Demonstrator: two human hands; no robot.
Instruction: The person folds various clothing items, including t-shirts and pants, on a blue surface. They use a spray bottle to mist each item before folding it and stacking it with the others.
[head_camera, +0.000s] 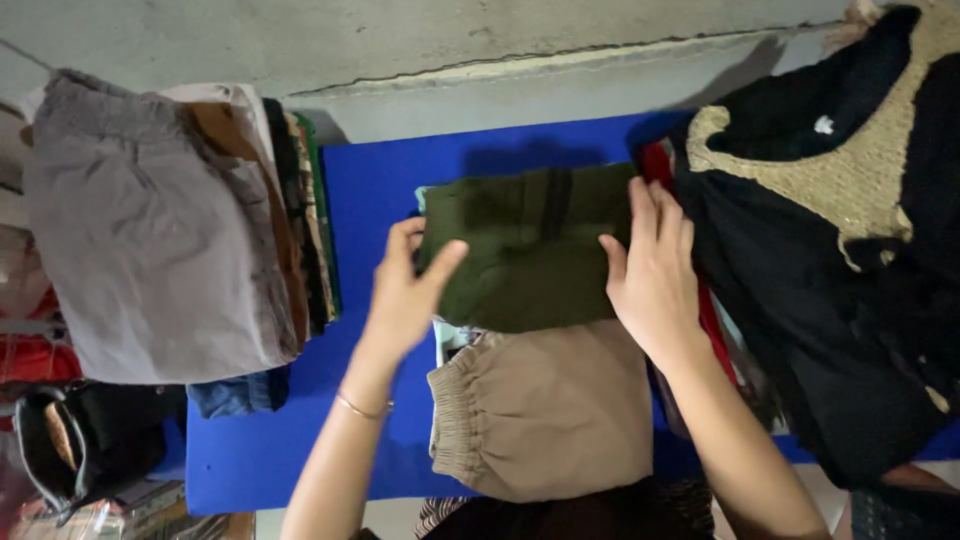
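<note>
Both bare forearms reach forward from the bottom of the view, elbows out of sight. The left hand (405, 290) is raised with its thumb spread wide from the fingers, which seem curled over an edge, though they are partly hidden. The right hand (652, 270) lies flat, palm down, fingers straight and together.

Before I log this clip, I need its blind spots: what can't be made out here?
Head view:
- Red cloth: mostly hidden by the black garment.
- Pale item: covered by the green garment and tan garment.
- Dark bag: cut off by the left edge.
- Left hand fingertips: hidden behind the green garment.
</note>
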